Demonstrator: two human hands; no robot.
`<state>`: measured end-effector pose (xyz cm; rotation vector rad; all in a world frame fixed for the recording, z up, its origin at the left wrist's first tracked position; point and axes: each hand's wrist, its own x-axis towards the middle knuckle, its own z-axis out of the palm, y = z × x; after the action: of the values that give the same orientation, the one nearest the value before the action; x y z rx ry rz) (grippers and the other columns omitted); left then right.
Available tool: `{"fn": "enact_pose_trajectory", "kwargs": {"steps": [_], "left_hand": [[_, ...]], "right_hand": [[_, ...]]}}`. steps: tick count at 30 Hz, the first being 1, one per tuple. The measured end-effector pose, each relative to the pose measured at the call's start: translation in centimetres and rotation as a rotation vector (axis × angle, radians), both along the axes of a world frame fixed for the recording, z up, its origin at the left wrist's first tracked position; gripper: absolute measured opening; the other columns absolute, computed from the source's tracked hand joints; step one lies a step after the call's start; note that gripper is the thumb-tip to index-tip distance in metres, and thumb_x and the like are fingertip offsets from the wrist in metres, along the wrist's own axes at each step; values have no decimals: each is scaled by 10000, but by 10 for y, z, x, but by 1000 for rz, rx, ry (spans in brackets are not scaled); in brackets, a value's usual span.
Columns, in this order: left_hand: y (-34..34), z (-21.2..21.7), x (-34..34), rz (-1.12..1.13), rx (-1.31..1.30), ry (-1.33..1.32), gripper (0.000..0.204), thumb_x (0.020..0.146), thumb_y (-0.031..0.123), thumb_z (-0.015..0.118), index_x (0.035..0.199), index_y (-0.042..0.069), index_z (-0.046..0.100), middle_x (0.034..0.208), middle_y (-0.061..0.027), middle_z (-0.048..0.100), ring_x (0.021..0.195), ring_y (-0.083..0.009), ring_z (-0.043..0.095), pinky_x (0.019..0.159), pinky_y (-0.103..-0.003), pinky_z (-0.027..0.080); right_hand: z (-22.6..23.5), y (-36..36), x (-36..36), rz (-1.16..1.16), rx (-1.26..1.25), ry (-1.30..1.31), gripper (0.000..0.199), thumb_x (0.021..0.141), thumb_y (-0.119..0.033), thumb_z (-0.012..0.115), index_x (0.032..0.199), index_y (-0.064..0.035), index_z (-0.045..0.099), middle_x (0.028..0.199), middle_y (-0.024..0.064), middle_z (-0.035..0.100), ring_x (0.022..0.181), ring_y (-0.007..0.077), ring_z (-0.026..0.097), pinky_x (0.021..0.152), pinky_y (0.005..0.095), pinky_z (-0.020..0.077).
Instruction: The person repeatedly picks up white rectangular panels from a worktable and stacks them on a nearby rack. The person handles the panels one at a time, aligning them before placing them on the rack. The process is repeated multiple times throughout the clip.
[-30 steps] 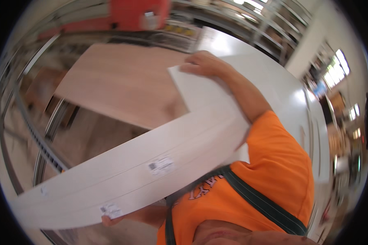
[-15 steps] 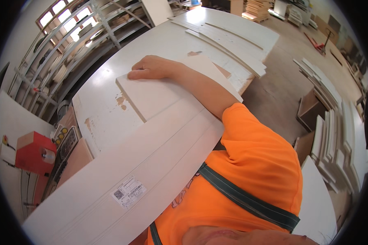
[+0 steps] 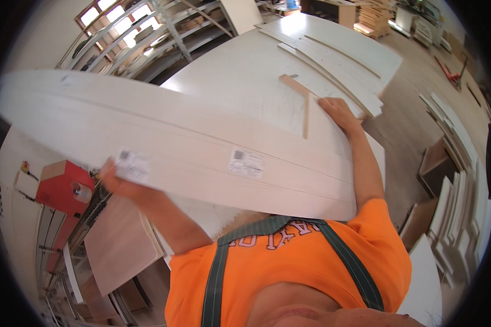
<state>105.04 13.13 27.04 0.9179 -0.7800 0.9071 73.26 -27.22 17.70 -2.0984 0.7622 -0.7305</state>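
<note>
I carry a stack of long white panels across my chest; two barcode labels are stuck on the top face. My left hand grips the near edge of the panels at the left, beside one label. With my arm stretched forward, my right hand grips the far edge of the panels at the right. A thin wooden strip lies on the white surface just left of that hand. My orange shirt and green braces fill the bottom of the view.
A big stack of white sheets with loose strips lies ahead. A red machine and a brown board are at the lower left. Metal racking stands behind. White panels lean at the right.
The view has swung round and the long panels have turned and risen across it. My left hand now shows on their near edge; my right hand keeps its hold on the far edge.
</note>
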Motion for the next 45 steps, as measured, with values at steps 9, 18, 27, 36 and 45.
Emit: {"fn": "enact_pose_trajectory", "kwargs": {"steps": [9,18,27,36,45], "left_hand": [[-152,-96,10,-1131,-31,845,157,776,222,481,771,69,514,778,-79,583,676,-221,591,587,-348,510],[-223,-235,96,-1258,-17,1125,605,801,407,472,1276,38,540,1218,-121,606,1084,-312,591,877,-451,504],[-258,-276,163,-1241,104,1254,642,872,483,480,1337,40,474,1276,-119,565,1123,-306,565,917,-448,476],[-231,-167,242,482,1721,655,588,944,537,514,1141,-6,623,1005,-152,691,892,-285,660,699,-411,502],[-358,-266,-56,-134,1711,-237,618,969,465,503,1480,138,386,1543,-152,327,1447,-342,247,1168,-534,155]], "right_hand": [[-61,-69,-62,-223,-74,294,558,893,-482,523,770,54,623,706,228,604,656,323,584,654,416,441],[-80,-77,-26,-325,17,594,619,879,-571,510,797,13,699,834,222,672,810,378,633,736,440,475],[-114,-100,64,-347,-18,715,643,881,-604,501,797,3,696,882,202,672,880,361,618,791,445,479],[-137,-169,167,-277,-658,671,679,771,-512,708,1223,-27,562,1170,167,605,1123,318,545,894,439,474],[-89,-236,103,113,-50,834,450,771,-347,664,1024,25,657,883,215,668,855,352,651,804,441,522]]}}
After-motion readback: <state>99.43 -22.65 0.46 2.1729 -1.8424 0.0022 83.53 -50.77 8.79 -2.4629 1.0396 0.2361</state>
